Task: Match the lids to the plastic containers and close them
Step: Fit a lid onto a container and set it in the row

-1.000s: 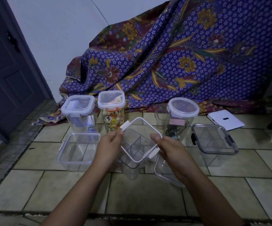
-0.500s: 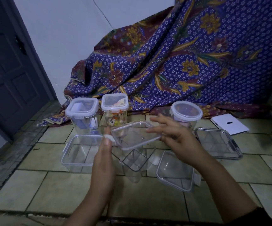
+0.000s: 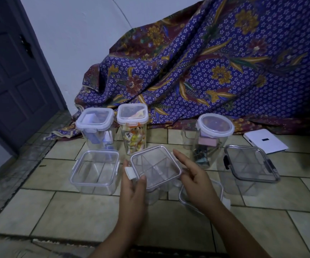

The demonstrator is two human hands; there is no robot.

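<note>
A clear square lid with white clips lies on top of a clear divided container at the centre of the floor. My left hand grips the lid's left edge by a white clip. My right hand touches the lid's right edge with its fingers spread. A second clear lid lies on the floor, partly hidden under my right hand. To the left stands a lidded clear square container. At the right sits a clear container under a dark-rimmed lid.
Three lidded jars stand behind: a square one, a tall one with sweets and a round-lidded one. A white flat box lies at the back right. A patterned blue cloth hangs behind; a dark door stands left.
The lid went from tilted in both hands above the container to lying flat on it. My right hand has loosened to spread fingers at the lid's right edge.
</note>
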